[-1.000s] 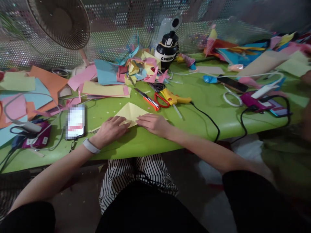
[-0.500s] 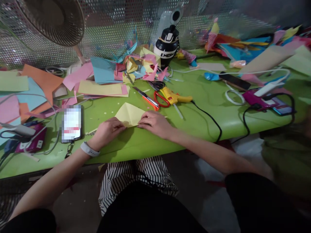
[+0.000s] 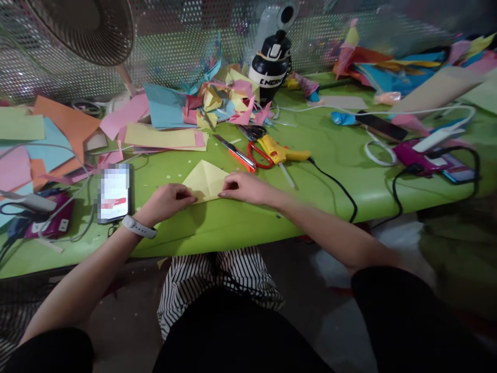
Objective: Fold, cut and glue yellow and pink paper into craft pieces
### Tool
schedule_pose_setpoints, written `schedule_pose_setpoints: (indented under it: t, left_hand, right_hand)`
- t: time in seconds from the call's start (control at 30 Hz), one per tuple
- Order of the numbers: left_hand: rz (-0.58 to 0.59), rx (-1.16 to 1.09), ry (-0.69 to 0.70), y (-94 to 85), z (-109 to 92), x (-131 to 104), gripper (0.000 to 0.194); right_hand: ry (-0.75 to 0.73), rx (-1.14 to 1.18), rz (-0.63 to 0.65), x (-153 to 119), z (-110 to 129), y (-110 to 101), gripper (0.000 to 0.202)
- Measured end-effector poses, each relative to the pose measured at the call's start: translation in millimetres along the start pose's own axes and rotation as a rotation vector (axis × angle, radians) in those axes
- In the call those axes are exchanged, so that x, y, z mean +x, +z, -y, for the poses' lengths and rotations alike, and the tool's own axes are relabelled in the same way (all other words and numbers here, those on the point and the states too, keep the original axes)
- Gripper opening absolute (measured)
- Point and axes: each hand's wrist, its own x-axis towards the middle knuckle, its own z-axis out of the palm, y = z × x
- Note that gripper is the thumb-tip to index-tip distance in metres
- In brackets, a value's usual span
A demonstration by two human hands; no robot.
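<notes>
Head view: the yellow paper (image 3: 206,178) lies on the near side of the desk (image 3: 217,230), straight before the person, a crease running down it. The left hand (image 3: 163,201) pinches its near edge at seven o'clock of the sheet and the right hand (image 3: 248,186) at four o'clock, fingers closed on it; held from both sides, it probably stays taut and even. Towards two o'clock lie the knife (image 3: 236,152) and glue gun (image 3: 277,152), likely left there to be reachable yet clear of both hands. The phone (image 3: 113,199), at nine o'clock, sits face up, perhaps for viewing. A second ago both hands lay flatter over the near edge; now they pinch it farther apart, exposing more paper, while knife and glue gun have stayed put.
</notes>
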Motion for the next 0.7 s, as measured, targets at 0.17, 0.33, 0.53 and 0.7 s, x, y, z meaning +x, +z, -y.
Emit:
schedule_pose_setpoints:
  t: [0.17, 0.33, 0.53, 0.7]
  left_hand:
    - [-0.060, 0.081, -0.074, -3.1, 4, -11, 0.026]
    - [-0.165, 0.251, -0.100, -2.1, 5, -26, 0.022]
    - [-0.424, 0.608, 0.124, 31.3, -18, -43, 0.035]
    - [-0.230, 0.532, 0.382, 72.7, -30, -36, 0.078]
  right_hand:
    - [0.018, -0.034, 0.015, 5, -3, -1, 0.018]
    - [0.041, -0.091, 0.066, 8, -2, -3, 0.015]
    - [0.045, -0.119, 0.077, 9, 0, -4, 0.015]
    - [0.016, -0.112, 0.067, 9, -3, 0, 0.014]
